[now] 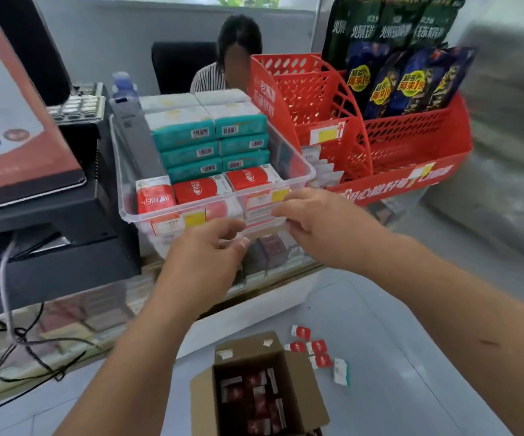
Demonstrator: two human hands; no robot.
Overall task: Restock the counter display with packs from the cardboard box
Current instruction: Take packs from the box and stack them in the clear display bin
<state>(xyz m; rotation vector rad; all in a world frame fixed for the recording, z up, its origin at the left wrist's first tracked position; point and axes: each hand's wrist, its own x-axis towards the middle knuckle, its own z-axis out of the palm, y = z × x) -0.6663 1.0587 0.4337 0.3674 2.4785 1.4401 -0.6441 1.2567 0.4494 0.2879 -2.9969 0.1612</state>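
Observation:
A clear plastic display bin [298,171] stands on the counter, holding teal packs [188,136] at the back and red packs [200,190] in the front row. Both my hands are at its front wall. My left hand [207,256] has its fingers curled against the lower front of the bin. My right hand [314,218] pinches the front wall beside a yellow price label [279,195]. Neither hand holds a pack that I can see. On the floor below, the open cardboard box [254,385] holds several red packs. A few loose red packs [314,347] lie beside it.
A black cash register [50,196] with trailing cables stands at the left of the bin. Red mesh baskets [411,136] with dark snack bags sit to the right. A person sits behind the counter. Glass counter shelves below hold small boxes.

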